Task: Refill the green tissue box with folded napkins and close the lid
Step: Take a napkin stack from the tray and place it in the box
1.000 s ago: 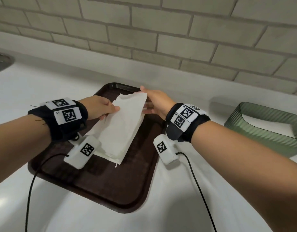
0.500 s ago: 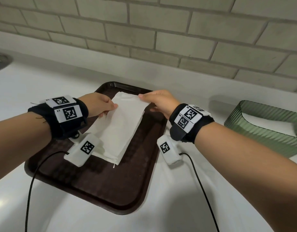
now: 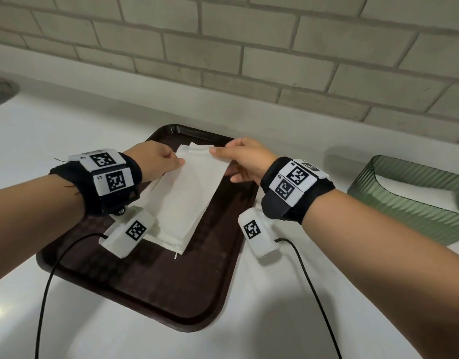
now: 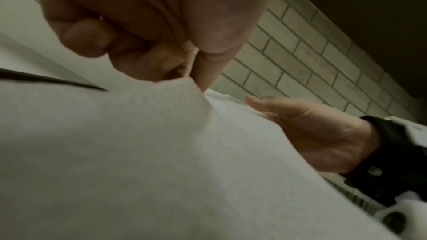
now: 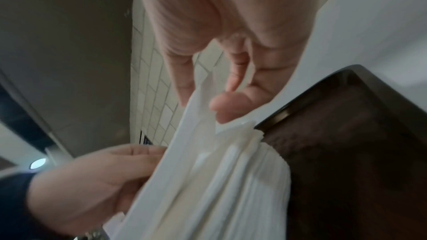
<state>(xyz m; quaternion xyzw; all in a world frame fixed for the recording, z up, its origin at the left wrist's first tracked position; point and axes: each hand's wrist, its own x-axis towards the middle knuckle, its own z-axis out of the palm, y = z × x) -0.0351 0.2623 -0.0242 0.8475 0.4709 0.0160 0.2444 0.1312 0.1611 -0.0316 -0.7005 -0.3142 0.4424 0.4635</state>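
Napkins point(image 3: 181, 200) lie in a white folded stack on a dark brown tray point(image 3: 156, 283), which rests on the white surface point(image 3: 262, 320) below a pale brick wall point(image 3: 223, 47). Both hands meet at the stack's far end. The left hand point(image 3: 153, 161) pinches the far left corner of the top napkin between thumb and curled fingers, and the left wrist view shows that corner pulled up into a small peak. The right hand point(image 3: 245, 159) grips the far right edge, thumb on top and fingers beneath; the right wrist view shows the upper sheet lifted off the layers below. The near end of the stack lies flat on the tray. The green tissue box point(image 3: 414, 200) stands open-topped on the surface, well apart to the right of the right hand, with something white inside.
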